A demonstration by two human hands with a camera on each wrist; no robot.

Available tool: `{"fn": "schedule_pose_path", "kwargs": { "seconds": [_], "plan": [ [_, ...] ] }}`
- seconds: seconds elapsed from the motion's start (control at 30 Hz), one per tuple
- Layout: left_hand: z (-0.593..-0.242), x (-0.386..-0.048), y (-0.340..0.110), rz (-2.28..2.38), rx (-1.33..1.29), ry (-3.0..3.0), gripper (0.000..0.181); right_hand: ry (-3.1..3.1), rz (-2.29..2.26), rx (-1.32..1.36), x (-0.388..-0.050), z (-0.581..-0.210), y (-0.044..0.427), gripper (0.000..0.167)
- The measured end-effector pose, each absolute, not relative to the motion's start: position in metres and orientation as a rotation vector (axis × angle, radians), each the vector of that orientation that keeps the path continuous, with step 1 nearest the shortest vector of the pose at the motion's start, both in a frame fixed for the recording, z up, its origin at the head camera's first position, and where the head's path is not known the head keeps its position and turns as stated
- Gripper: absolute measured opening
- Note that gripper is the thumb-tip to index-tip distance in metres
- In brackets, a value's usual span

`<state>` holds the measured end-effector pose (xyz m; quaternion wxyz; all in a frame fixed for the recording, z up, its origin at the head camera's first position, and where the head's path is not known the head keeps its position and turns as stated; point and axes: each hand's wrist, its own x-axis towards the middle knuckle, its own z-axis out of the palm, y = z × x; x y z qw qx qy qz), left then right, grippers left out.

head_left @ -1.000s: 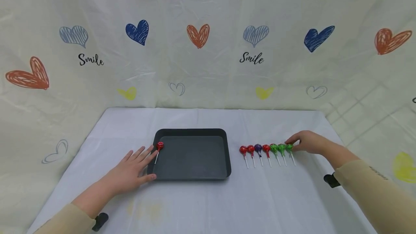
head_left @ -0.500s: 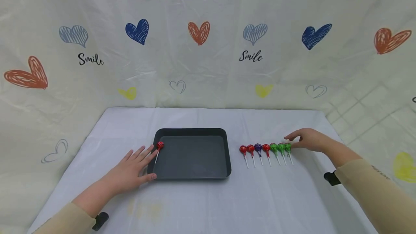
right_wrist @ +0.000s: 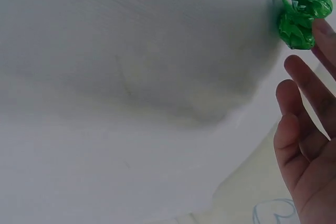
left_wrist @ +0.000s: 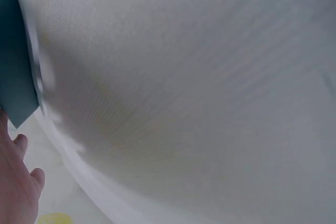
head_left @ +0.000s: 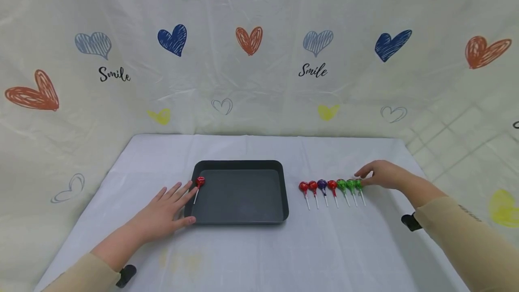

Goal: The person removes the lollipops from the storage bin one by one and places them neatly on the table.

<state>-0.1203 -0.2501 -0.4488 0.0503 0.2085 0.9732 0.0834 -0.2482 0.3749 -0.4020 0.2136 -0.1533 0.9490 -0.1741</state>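
Note:
Several wrapped lollipops lie in a row right of the tray in the head view: red ones (head_left: 303, 187), a purple one (head_left: 322, 184) and green ones (head_left: 341, 185). My right hand (head_left: 383, 175) is at the row's right end, beside the last green lollipop (head_left: 359, 184). In the right wrist view a fingertip touches a green wrapper (right_wrist: 296, 31), while the other fingers are loosely bent around nothing. My left hand (head_left: 162, 214) is spread at the left edge of the dark grey tray (head_left: 235, 220). One red lollipop (head_left: 200, 182) lies inside that tray, near my left fingertips.
A white cloth (head_left: 259, 256) covers the table. Behind it hangs a pale sheet (head_left: 275, 84) printed with hearts and "Smile". The left wrist view shows mostly cloth, with a corner of the tray (left_wrist: 18, 72).
The rightmost green lollipop has shifted slightly left, closer to its neighbour. My right hand has moved slightly up and left with its fingers looser. My left hand stays put.

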Motion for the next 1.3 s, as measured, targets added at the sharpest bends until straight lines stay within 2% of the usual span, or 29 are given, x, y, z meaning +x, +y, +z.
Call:
{"fn": "schedule_pose_path", "kwargs": {
  "seconds": [0.5,0.83,1.3],
  "plan": [
    [-0.448,-0.121,-0.249,0.231,0.606,2.941,0.086,2.626,-0.49,-0.417,-0.249,-0.411,0.375,0.029],
    [-0.449,-0.121,-0.249,0.229,0.606,2.944,0.087,2.689,-0.481,-0.432,-0.246,-0.388,0.367,0.036],
    [-0.449,-0.121,-0.249,0.194,0.599,2.954,0.087,2.69,-0.546,-0.535,-0.256,-0.374,0.317,0.039]
  ]
}}
